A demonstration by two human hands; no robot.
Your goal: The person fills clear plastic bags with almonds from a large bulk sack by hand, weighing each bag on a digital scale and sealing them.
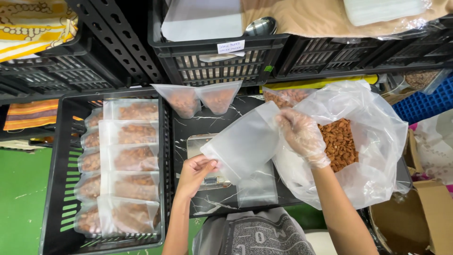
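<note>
Head cam, straight down

One view only, sitting close above the dark marble-patterned worktop (207, 120), black plastic crates along the top edge.

Black marbled tabletop (188, 123), small metal scale (200, 147) on it, two filled pouches (198, 99), big clear almond bag (373, 141), flat empty pouch (257, 189)

I hold an empty frosted plastic pouch (243, 144) tilted over the desk (188, 125), its upper corner pinched in my gloved right hand (302, 137), its lower corner in my bare left hand (196, 172), above the small scale (200, 148).
</note>
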